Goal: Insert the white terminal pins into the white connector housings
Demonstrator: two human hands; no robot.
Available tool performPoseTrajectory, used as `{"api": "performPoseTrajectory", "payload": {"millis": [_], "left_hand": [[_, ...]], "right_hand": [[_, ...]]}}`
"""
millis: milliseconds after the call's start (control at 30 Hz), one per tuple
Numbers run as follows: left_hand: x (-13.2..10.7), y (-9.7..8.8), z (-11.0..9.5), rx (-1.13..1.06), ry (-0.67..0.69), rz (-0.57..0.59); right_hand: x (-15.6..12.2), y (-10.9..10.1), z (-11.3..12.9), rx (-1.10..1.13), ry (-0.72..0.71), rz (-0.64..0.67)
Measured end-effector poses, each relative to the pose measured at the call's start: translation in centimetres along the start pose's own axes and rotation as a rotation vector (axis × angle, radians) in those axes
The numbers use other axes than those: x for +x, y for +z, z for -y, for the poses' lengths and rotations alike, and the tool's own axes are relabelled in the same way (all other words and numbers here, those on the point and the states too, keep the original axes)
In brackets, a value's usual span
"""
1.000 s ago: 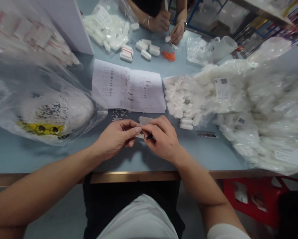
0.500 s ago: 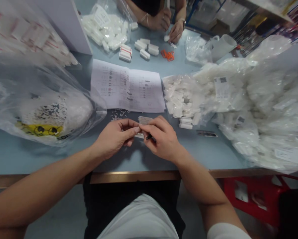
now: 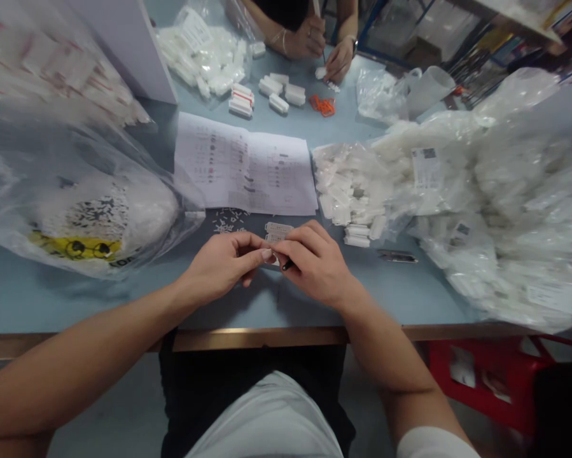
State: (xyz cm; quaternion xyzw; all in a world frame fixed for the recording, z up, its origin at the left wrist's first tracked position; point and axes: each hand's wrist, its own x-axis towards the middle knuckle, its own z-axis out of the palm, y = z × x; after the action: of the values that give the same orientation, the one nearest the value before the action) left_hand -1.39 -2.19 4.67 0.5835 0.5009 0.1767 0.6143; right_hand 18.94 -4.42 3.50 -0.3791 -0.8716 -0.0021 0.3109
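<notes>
A pale blue tabletop [image 3: 99, 305] with a bronze-coloured front edge runs across the view, and the clock directions here are taken from the person's hands, with 12 straight ahead. At 3 o'clock a heaped clear plastic bag of white plastic parts [image 3: 509, 216] spills over the tabletop, and at 9 o'clock a second clear bag [image 3: 99, 216] with a yellow print lies against it. A red stool [image 3: 486, 381] stands on the floor below the edge at 4 o'clock. At 12 o'clock lies a printed sheet [image 3: 245, 168], and past it a co-worker's hands [image 3: 324, 54] work at the far side of the tabletop. Between that sheet and the right bag sits a smaller open bag of white connectors [image 3: 347, 184]. Loose white bits [image 3: 228, 220] lie at 11 o'clock, just beside the sheet's lower edge.

The left hand [image 3: 223, 267] has a closed grip, its fingertips pressed against the near end of a white plastic block [image 3: 279, 232]. The right hand [image 3: 317, 264] has a closed grip on a small black tool [image 3: 288, 264], whose tip meets the block. The block stands between both grips, partly hidden by the fingers, just above the tabletop
</notes>
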Motion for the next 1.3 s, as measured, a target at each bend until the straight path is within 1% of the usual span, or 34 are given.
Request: {"api": "performPoseTrajectory", "payload": {"millis": [233,400,567,800,1000,1100,1300], "left_hand": [[0.1,-0.2,-0.2,0.039,-0.02,0.044],[0.1,-0.2,-0.5,0.041,-0.028,0.06],[0.2,-0.2,-0.5,0.049,-0.032,0.059],[0.1,-0.2,-0.5,0.054,-0.019,0.065],[0.2,-0.3,-0.3,0.019,-0.043,0.033],[0.2,-0.4,-0.4,-0.026,-0.056,0.002],[0.4,-0.8,0.0,-0.051,-0.032,-0.005]], "right_hand": [[-0.2,-0.3,-0.4,0.004,-0.039,0.08],[-0.3,-0.4,-0.5,0.037,-0.022,0.138],[-0.2,-0.6,-0.4,0.051,-0.003,0.126],[-0.1,-0.5,-0.4,0.052,-0.033,0.148],[-0.1,-1.3,-1.0,0.013,-0.011,0.128],[-0.2,-1.8,-1.6,-0.051,-0.011,0.182],[-0.6,-1.6,-1.8,-0.18,-0.077,0.36]]}}
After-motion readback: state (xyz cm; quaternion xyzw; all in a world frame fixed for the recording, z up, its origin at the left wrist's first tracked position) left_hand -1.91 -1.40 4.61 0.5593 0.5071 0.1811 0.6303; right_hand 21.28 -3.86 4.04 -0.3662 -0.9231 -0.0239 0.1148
